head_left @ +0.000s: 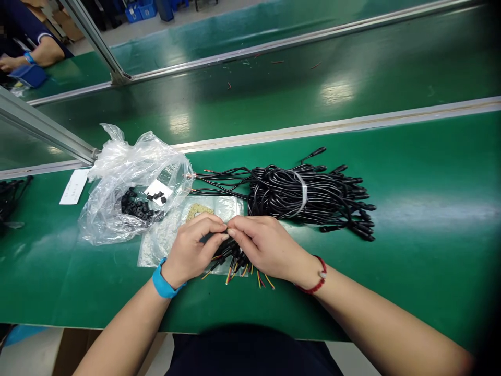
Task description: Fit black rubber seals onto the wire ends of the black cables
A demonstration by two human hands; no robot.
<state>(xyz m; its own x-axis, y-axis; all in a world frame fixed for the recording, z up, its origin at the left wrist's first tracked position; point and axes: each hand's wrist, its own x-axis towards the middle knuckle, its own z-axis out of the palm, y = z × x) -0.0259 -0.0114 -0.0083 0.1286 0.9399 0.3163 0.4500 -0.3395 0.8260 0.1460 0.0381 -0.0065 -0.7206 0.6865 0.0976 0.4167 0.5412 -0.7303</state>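
My left hand (193,248) and my right hand (272,248) meet fingertip to fingertip over the bench, both pinched closed. A small dark piece shows between the fingertips, mostly covered, so its kind is unclear. Under the hands lie short black cables (231,261) with red, yellow and black wire ends, on a flat clear plastic bag (154,253). Tiny yellowish parts (199,210) show just beyond my left fingers. Farther left, an opened clear bag (117,156) holds small black plastic parts (135,206) and a white paper slip (158,189).
A tied bundle of black cables (274,190) lies beyond my right hand, its bare wire ends pointing left. A white card (74,186) and a metal post (47,125) stand left. Behind runs a metal rail (313,124). Another person's arm (49,50) is at upper left, beside a blue bin (29,75).
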